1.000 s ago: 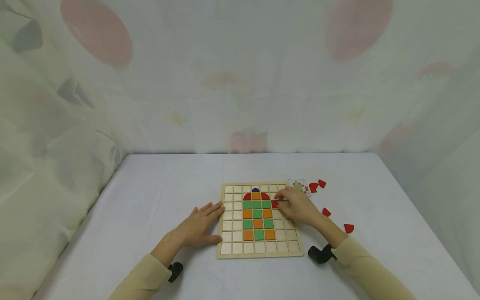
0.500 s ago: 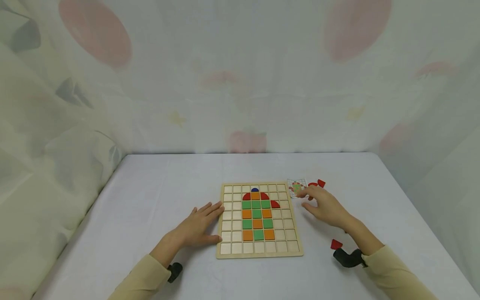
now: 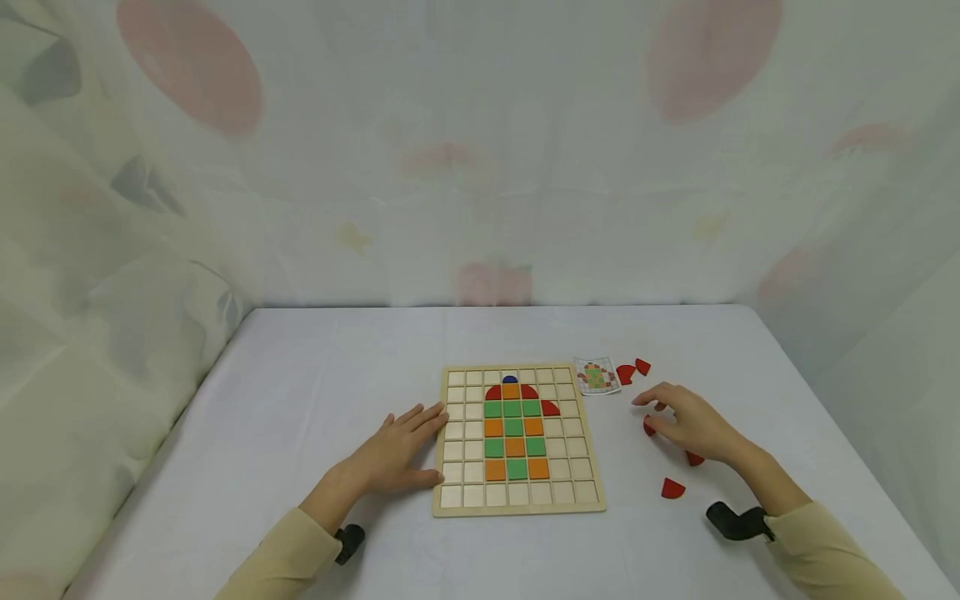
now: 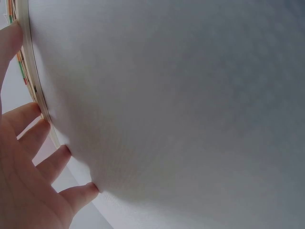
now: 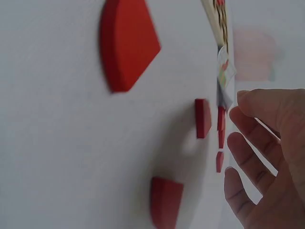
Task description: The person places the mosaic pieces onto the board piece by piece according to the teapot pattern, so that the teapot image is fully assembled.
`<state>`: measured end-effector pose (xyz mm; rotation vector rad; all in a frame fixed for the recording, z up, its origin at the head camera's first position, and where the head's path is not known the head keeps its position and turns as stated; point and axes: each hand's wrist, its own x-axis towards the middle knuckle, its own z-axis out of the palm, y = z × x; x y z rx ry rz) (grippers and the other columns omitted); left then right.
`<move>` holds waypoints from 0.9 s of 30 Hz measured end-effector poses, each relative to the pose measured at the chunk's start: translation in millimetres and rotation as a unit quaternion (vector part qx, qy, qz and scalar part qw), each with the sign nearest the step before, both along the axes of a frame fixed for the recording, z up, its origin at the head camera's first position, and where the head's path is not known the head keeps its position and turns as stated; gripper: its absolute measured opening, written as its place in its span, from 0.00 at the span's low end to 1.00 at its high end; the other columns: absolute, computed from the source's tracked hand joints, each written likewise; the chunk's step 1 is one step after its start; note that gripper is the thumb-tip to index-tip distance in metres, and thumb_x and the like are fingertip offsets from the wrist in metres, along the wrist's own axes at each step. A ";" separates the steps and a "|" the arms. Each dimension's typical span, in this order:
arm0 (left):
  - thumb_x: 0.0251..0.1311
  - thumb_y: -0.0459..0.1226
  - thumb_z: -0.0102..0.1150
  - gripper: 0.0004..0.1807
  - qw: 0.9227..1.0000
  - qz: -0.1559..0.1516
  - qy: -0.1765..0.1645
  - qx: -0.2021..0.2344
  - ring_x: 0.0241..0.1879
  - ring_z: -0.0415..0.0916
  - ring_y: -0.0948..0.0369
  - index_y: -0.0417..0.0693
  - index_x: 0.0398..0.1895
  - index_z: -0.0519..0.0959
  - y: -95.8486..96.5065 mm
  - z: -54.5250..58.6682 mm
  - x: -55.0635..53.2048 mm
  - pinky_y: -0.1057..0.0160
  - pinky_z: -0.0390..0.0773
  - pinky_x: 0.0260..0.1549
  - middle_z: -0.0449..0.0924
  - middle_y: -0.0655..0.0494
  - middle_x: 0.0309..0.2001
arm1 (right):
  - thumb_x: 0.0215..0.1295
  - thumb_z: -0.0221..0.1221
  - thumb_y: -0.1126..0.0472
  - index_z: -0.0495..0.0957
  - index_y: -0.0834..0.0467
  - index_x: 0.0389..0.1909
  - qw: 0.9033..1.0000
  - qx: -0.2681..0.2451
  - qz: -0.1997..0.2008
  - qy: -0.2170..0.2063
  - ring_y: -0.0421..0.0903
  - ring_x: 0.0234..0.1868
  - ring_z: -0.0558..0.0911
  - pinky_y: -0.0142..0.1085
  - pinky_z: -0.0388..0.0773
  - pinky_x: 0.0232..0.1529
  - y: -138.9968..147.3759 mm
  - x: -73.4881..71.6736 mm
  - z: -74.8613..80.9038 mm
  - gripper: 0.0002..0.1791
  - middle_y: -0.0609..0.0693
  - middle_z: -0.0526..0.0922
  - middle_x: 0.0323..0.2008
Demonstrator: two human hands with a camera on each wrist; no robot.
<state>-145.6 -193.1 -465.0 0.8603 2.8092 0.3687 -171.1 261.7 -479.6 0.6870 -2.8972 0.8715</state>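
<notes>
A wooden grid board [image 3: 517,511] lies on the table, with green and orange squares, red quarter-round pieces and a blue piece [image 3: 510,379] set in it. One red quarter-round piece [image 3: 551,408] sits right of the top green row. My left hand [image 3: 393,457] rests at the board's left side, its fingertips touching the edge [image 4: 34,81]. To the board's right, my right hand [image 3: 693,425] hovers with loosely bent fingers above loose red pieces, partly hiding two. In the right wrist view nothing is between its fingers; red pieces [image 5: 131,43] lie beneath and beside it.
A small printed pattern card [image 3: 597,377] lies by the board's upper right corner. Two red pieces [image 3: 626,374] are just right of it. Nearer the front lies another red piece [image 3: 672,488]. White cloth [image 3: 337,350] covers the table, and fabric walls surround it.
My right hand has let go of the red quarter-round piece on the board and moved right over the loose pieces. The left hand has stayed at the board's edge.
</notes>
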 end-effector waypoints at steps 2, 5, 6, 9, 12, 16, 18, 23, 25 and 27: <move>0.51 0.55 0.61 0.45 1.000 -0.001 0.000 0.002 0.69 0.49 0.44 0.47 0.70 0.56 0.1 -0.4 -0.2 0.31 0.52 0.57 0.51 0.51 0.71 | 0.53 0.62 0.70 0.78 0.57 0.44 1.000 -0.001 0.005 0.001 0.46 0.40 0.77 0.42 0.77 0.39 3.4 1.5 -2.3 0.15 0.48 0.81 0.41; 0.51 0.56 0.61 0.45 1.000 -0.003 0.000 0.000 0.69 0.49 0.44 0.47 0.70 0.56 0.2 -1.2 -0.5 0.31 0.53 0.57 0.51 0.51 0.71 | 0.53 0.61 0.71 0.78 0.57 0.43 1.000 -0.001 0.011 -0.002 0.46 0.40 0.77 0.40 0.77 0.40 7.1 4.0 -4.8 0.15 0.47 0.81 0.41; 0.51 0.56 0.61 0.45 1.000 -0.003 0.001 -0.001 0.69 0.49 0.44 0.47 0.70 0.56 0.2 -1.4 -0.5 0.31 0.53 0.57 0.51 0.51 0.71 | 0.53 0.62 0.70 0.79 0.57 0.43 1.000 0.001 0.011 -0.005 0.46 0.40 0.76 0.39 0.78 0.41 8.0 4.6 -5.5 0.15 0.47 0.81 0.40; 0.51 0.56 0.61 0.46 1.000 -0.003 0.001 -0.003 0.69 0.49 0.44 0.47 0.70 0.56 0.3 -1.8 -0.9 0.31 0.53 0.57 0.51 0.51 0.71 | 0.52 0.62 0.69 0.79 0.55 0.42 1.000 0.014 0.006 -0.017 0.44 0.42 0.75 0.37 0.78 0.42 10.2 5.4 -8.2 0.15 0.45 0.79 0.41; 0.51 0.56 0.61 0.46 1.000 -0.003 0.001 -0.003 0.69 0.50 0.44 0.47 0.70 0.56 0.4 -1.6 -1.1 0.31 0.53 0.57 0.51 0.51 0.71 | 0.52 0.63 0.68 0.79 0.53 0.41 0.999 0.027 0.000 -0.023 0.43 0.42 0.74 0.36 0.78 0.43 11.7 5.1 -11.5 0.15 0.43 0.78 0.40; 0.51 0.55 0.61 0.46 1.000 -0.004 0.002 -0.003 0.68 0.50 0.44 0.47 0.70 0.56 0.4 -1.1 -1.2 0.31 0.54 0.56 0.52 0.51 0.71 | 0.51 0.63 0.68 0.79 0.53 0.39 0.999 0.034 0.004 -0.015 0.42 0.41 0.73 0.36 0.77 0.43 12.3 3.6 -14.8 0.13 0.43 0.76 0.39; 0.51 0.55 0.61 0.46 1.000 -0.004 0.002 -0.002 0.68 0.50 0.44 0.47 0.70 0.57 0.5 -0.9 -1.1 0.31 0.54 0.56 0.52 0.51 0.71 | 0.51 0.64 0.68 0.78 0.53 0.38 0.999 0.037 0.003 -0.009 0.42 0.40 0.73 0.36 0.77 0.42 11.9 2.6 -16.0 0.13 0.43 0.75 0.38; 0.51 0.55 0.61 0.45 1.000 -0.004 0.000 0.000 0.68 0.50 0.44 0.47 0.70 0.57 0.2 -1.0 -0.8 0.31 0.53 0.56 0.52 0.50 0.71 | 0.49 0.66 0.66 0.77 0.53 0.35 0.999 0.046 -0.011 0.005 0.41 0.37 0.71 0.33 0.77 0.38 10.4 1.5 -17.8 0.12 0.43 0.74 0.35; 0.51 0.55 0.61 0.45 1.000 -0.005 -0.001 0.000 0.68 0.50 0.43 0.47 0.70 0.56 0.0 -1.4 -0.8 0.31 0.53 0.56 0.51 0.50 0.71 | 0.49 0.67 0.65 0.77 0.54 0.34 0.999 0.047 -0.020 0.011 0.41 0.35 0.71 0.32 0.76 0.35 9.8 1.2 -18.0 0.12 0.44 0.74 0.33; 0.51 0.55 0.61 0.45 1.000 -0.005 -0.001 0.000 0.68 0.50 0.43 0.47 0.70 0.56 -0.2 -1.6 -0.9 0.31 0.53 0.56 0.51 0.50 0.71 | 0.49 0.67 0.65 0.76 0.54 0.33 0.998 0.048 -0.026 0.013 0.41 0.34 0.71 0.32 0.75 0.33 9.4 0.5 -18.0 0.11 0.44 0.74 0.33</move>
